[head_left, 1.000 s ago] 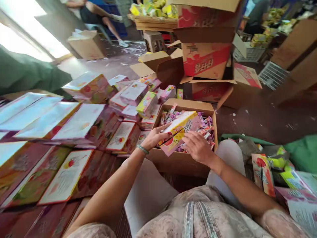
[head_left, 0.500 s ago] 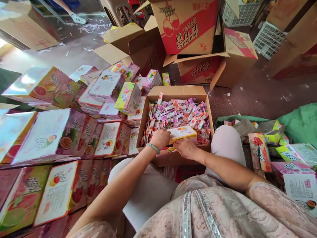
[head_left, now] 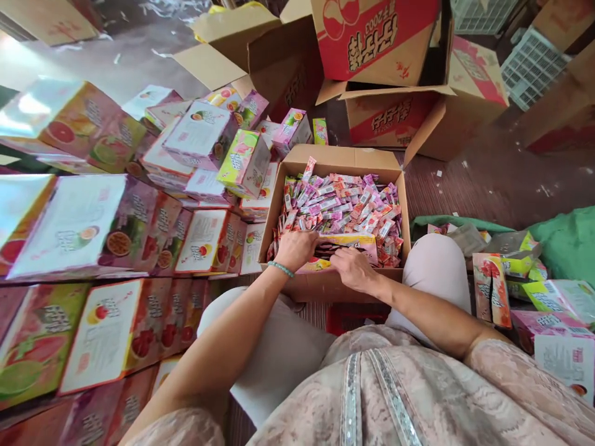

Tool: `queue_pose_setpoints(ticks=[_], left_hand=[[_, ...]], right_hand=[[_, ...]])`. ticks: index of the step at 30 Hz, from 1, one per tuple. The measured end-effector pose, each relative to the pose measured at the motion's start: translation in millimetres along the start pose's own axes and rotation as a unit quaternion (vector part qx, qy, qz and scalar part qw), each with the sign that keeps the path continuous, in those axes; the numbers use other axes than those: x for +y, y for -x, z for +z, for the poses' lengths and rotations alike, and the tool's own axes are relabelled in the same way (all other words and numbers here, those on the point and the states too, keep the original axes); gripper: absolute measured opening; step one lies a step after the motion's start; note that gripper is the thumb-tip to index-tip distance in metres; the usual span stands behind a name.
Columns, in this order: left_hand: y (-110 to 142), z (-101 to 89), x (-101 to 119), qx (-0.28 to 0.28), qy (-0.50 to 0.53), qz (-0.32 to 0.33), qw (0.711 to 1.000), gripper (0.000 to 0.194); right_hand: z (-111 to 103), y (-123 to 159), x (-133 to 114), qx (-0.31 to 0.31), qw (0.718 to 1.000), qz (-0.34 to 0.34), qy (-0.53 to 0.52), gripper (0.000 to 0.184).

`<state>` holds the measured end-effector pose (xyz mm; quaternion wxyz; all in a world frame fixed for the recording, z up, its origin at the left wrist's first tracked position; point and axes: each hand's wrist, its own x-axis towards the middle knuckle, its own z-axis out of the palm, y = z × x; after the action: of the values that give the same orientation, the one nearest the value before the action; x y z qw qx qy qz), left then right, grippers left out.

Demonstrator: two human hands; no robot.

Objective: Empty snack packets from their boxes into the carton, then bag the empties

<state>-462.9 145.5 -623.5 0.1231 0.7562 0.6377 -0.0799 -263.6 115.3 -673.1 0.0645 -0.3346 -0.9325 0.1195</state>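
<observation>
An open cardboard box (head_left: 337, 157) stands in front of my knees, full of small pink and red candy packets (head_left: 341, 204). At its near edge lies a small yellow and pink printed carton (head_left: 351, 242), open towards me with dark contents showing. My left hand (head_left: 294, 248) curls over the carton's left end, a green bead bracelet on the wrist. My right hand (head_left: 352, 269) rests on its near side, fingers bent at the opening. Both hands hold the carton inside the box.
Rows of filled fruit-print cartons (head_left: 116, 229) cover the floor on my left. Red and brown shipping boxes (head_left: 376, 43) stack up behind the open box. Flat unfolded cartons (head_left: 493, 291) and a green cloth (head_left: 567, 241) lie on my right.
The carton was held up above the packets a second ago; both hands have lowered it to the box's near edge. My view has tilted down towards the box.
</observation>
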Motion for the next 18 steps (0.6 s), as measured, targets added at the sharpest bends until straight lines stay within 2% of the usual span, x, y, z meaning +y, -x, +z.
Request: queue_pose_setpoints(ticks=[4, 7, 9, 12, 14, 15, 17, 18], left_hand=[[-24, -7.3, -13, 0.041, 0.046, -0.101, 0.993, 0.042], [-38, -10.4, -28, 0.078, 0.119, -0.168, 0.975, 0.036], [-44, -10.9, -36, 0.104, 0.180, -0.177, 0.962, 0.036], [-47, -11.3, -42, 0.140, 0.289, -0.129, 0.938, 0.051], [-44, -12.5, -43, 0.133, 0.398, -0.079, 0.904, 0.048], [-42, -13.7, -43, 0.115, 0.467, -0.052, 0.875, 0.039], [-38, -17.0, -40, 0.054, 0.602, 0.009, 0.796, 0.026], [-36, -18.8, -38, 0.024, 0.655, 0.041, 0.754, 0.031]], right_hand=[[0, 18, -7, 0.093, 0.991, -0.084, 0.039, 0.027], [-7, 31, -3, 0.172, 0.976, -0.122, 0.052, 0.031], [-19, 36, 1, 0.207, 0.969, -0.129, 0.045, 0.033], [-44, 34, 10, 0.251, 0.962, -0.109, 0.015, 0.037], [-66, 27, 14, 0.282, 0.954, -0.094, -0.032, 0.037], [-78, 22, 16, 0.292, 0.950, -0.087, -0.072, 0.036], [-101, 9, 19, 0.294, 0.934, -0.065, -0.191, 0.035], [-112, 2, 20, 0.285, 0.921, -0.045, -0.262, 0.037]])
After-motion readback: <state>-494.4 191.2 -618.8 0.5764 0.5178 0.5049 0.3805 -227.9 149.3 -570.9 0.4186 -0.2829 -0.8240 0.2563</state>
